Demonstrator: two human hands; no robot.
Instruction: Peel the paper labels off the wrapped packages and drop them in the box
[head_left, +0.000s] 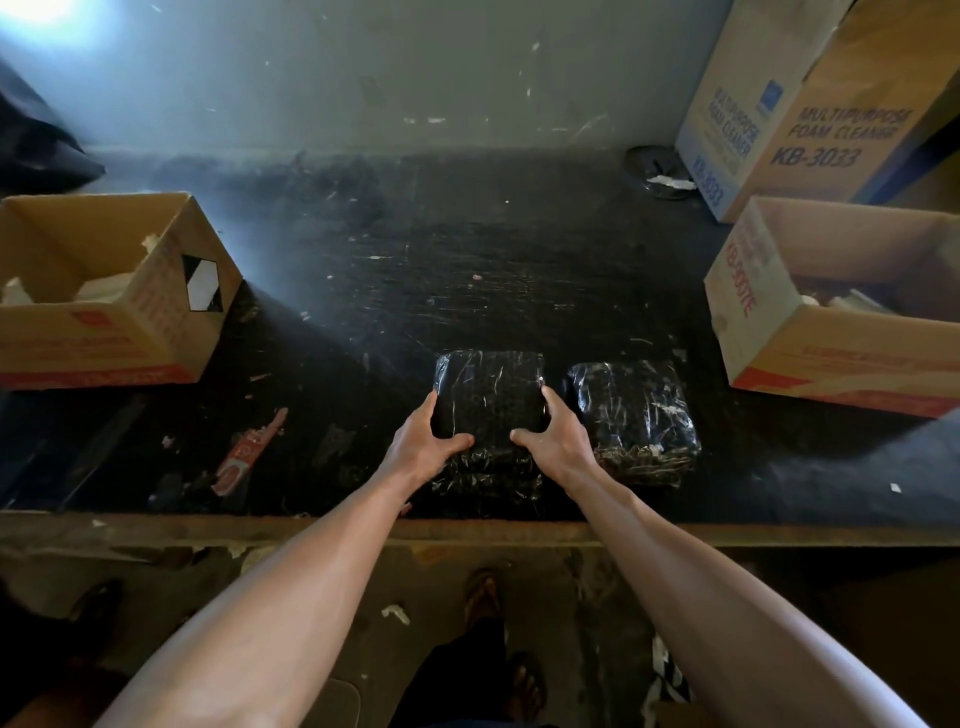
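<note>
I have both grips clamped on the package (488, 395) — left hand (421, 441) and right hand (556, 436) at its near corners, flat on the surface (467, 249). Risk: slick wrap slipping, or knocking the second package (634, 415) just right of my grip — no label visible.

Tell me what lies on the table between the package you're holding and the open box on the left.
Head view: between the held package and the left box lies dark tabletop with small scraps and a red-and-white wrapper.
</note>
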